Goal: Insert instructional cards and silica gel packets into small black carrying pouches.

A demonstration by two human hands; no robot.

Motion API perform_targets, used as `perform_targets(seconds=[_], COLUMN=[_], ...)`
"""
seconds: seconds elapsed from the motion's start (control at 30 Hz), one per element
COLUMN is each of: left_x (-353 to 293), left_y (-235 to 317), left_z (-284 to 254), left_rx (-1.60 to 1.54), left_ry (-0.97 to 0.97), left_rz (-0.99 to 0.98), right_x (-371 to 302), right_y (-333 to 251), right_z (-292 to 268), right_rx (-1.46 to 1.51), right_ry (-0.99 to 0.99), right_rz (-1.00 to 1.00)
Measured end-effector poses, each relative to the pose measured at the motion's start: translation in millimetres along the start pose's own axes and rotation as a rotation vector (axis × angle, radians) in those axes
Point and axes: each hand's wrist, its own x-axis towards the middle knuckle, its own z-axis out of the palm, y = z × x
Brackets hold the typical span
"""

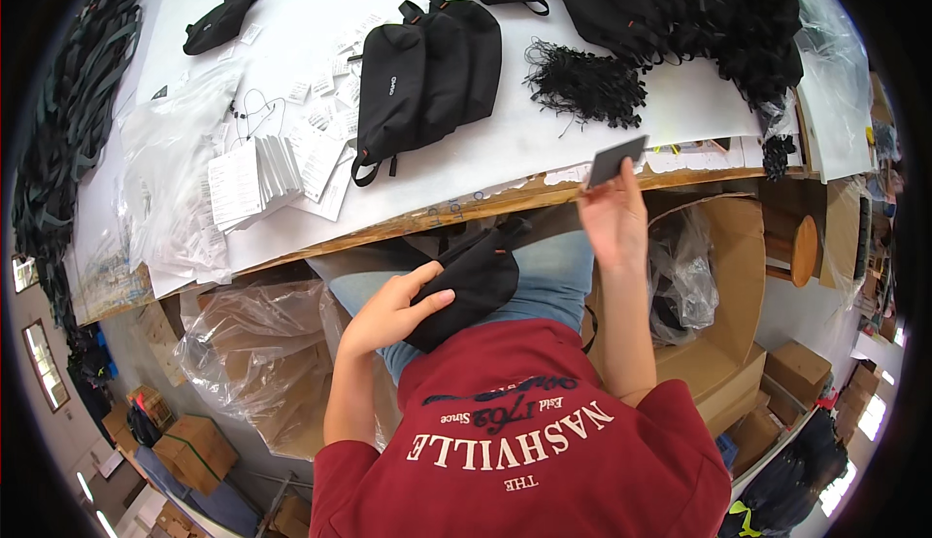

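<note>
A black fabric pouch bag (473,284) lies across my lap, and my left hand (396,307) grips its left side, thumb on top and fingers over the upper edge. Raised at the table's front edge, my right hand (615,210) pinches a flat dark grey card (617,161), held tilted and clear of the bag. On the white table, straight ahead, several black pouch bags (393,86) lie overlapped in a row. Right of them sits a tangled heap of thin black cords (587,84).
Stacked white paper slips (254,184) and a clear plastic bag sheet (180,164) lie on the table's left. Black bags (670,4) pile up at far right. Cardboard boxes (723,276) lined with plastic flank my legs below the wooden table edge (417,219); a stool (804,250) stands right.
</note>
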Motion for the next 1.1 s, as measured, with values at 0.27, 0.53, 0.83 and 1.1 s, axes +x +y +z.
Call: perform_targets(seconds=[0.27,0.53,0.83,1.1], left_x=[1,3,7,19], left_y=[27,32,44,47], left_z=[-4,-5,-7,-13], left_rx=[0.125,0.166,0.278,0.637], left_ry=[-0.128,-0.183,-0.24,0.086], left_rz=[0.018,0.054,0.136,0.213], right_x=[14,-4,4,-19], right_y=[47,59,57,26], right_z=[9,58,46,74], right_rx=[0.15,-0.429,-0.41,-1.424], right_ry=[-0.524,0.071,-0.071,-0.559], right_rz=[0.309,0.074,-0.042,-0.4])
